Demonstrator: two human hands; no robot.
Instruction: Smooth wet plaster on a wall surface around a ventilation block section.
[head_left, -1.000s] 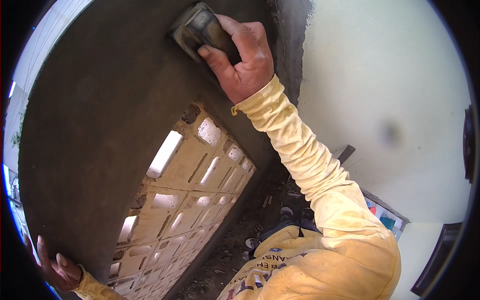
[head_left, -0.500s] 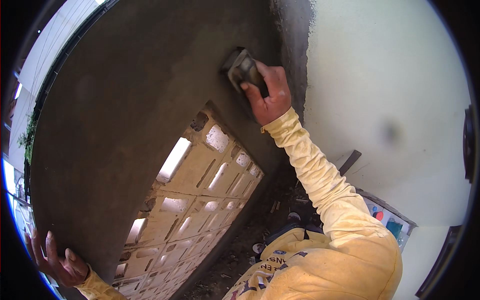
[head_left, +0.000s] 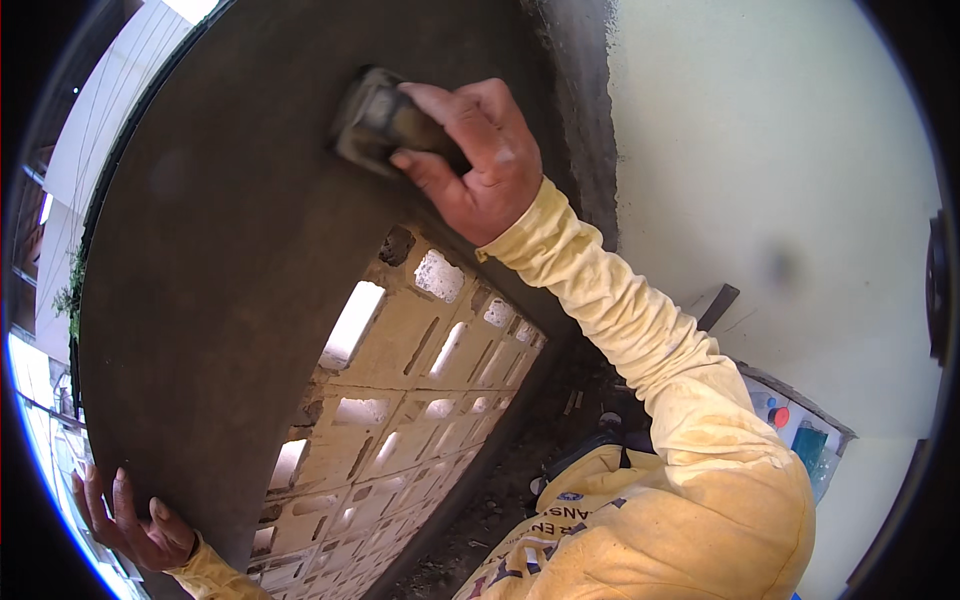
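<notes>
My right hand grips a hand-sized grey-brown block between thumb and fingers. Motion blurs the block, so I cannot tell whether it is a sponge or a small float. It lies against the dark, smooth plastered wall, above the openwork block panel. At the lower left, my left hand is open with its fingers spread, at the plastered wall's outer edge. Nothing shows in that hand.
A pale perforated block panel is set below the plaster. To the right stands a light-coloured wall, with a dark strip of wood leaning on it. Debris covers the ground. A teal item sits at the lower right.
My right hand has moved left and slightly up across the plaster with the block. The view has shifted a little; my left hand stays spread at the wall's edge.
</notes>
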